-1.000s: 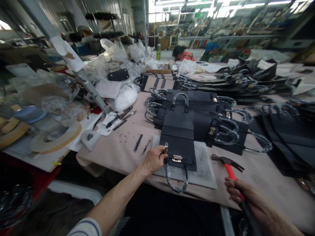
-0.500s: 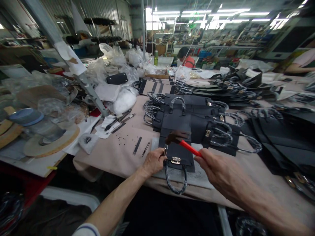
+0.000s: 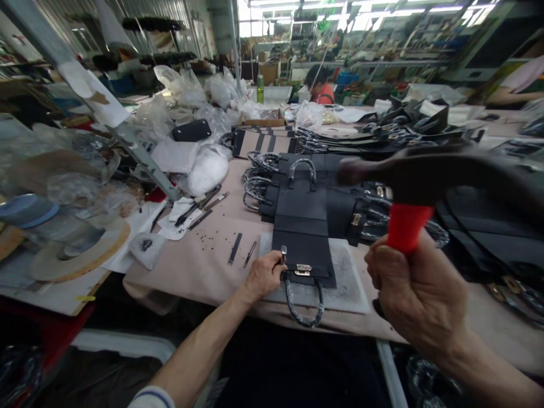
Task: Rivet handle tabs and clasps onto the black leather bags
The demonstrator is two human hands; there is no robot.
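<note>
Hammer work on fittings seems the step in hand: the left hand (image 3: 264, 276) pinches a short silver metal punch (image 3: 284, 253) near the left edge of a flat black leather-like bag panel (image 3: 300, 241) on a pale grey slab (image 3: 352, 277); the right hand (image 3: 420, 289) grips a red-handled dark claw hammer (image 3: 414, 178) aloft — the next blow calls for a steady punch and square aim.

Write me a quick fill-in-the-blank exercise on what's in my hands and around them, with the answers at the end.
1. The right hand holds a dark metal claw hammer whose handle shows the colour ____ just above the hand.
2. In the picture, the shiny gold-coloured clasp lies to the ____ of the short silver metal tool in the left hand.
3. The tall cylindrical bottle in the background is coloured ____.

Missing words: red; right; green.
</note>
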